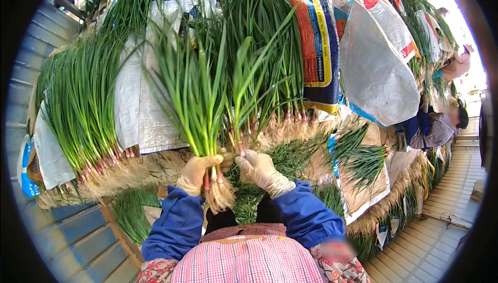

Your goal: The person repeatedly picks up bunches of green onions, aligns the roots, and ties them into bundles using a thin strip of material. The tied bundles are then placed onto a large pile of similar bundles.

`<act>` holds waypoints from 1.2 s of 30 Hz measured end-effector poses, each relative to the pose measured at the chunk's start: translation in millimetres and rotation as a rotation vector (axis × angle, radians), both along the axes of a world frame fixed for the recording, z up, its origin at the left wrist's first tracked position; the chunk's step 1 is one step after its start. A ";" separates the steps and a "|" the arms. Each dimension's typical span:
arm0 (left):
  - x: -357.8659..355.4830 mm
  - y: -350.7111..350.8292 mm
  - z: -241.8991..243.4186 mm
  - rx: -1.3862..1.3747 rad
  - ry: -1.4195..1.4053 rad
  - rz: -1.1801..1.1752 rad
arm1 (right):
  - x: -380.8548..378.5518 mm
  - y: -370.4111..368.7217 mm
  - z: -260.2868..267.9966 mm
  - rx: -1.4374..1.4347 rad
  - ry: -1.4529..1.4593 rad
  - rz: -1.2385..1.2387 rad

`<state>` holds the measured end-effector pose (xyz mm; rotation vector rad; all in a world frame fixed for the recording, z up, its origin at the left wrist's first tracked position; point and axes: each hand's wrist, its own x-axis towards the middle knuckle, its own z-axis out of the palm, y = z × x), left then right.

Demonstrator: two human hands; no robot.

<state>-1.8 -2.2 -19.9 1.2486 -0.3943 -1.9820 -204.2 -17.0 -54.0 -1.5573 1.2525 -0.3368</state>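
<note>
In front of my waist, my left hand (202, 169), in a pale glove, grips a bunch of green garlic plants (204, 135). The leaves fan upward, while reddish stem bases and a clump of pale roots (220, 193) hang below the fist. Close beside it, my gloved right hand (261, 171) pinches the reddish base of a separate green garlic stalk (239, 127). Its leaves overlap the plants behind. Past both hands lies a thick row of green garlic (268, 65), its roots (290, 127) facing me. Some fingers are hidden behind the stems.
More green garlic (87, 112) lies at left, between white woven sacks (157, 100). A printed sack (317, 46) and a grey-white sack (377, 65) cover the pile at right. Loose leaves (291, 154) and a small bunch (363, 162) lie lower. Another person (433, 129) is at far right.
</note>
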 end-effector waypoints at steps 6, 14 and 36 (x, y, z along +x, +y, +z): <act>-11.2 -12.8 -11.5 0.111 -0.180 -0.017 | 22.8 8.0 22.5 -0.345 0.224 0.312; -18.4 -9.2 -5.8 0.086 -0.277 -0.061 | 27.0 -38.1 5.9 0.112 0.067 -0.075; 53.9 -13.3 -13.5 -0.016 0.313 0.141 | 16.4 79.4 -13.3 0.549 -0.813 -0.076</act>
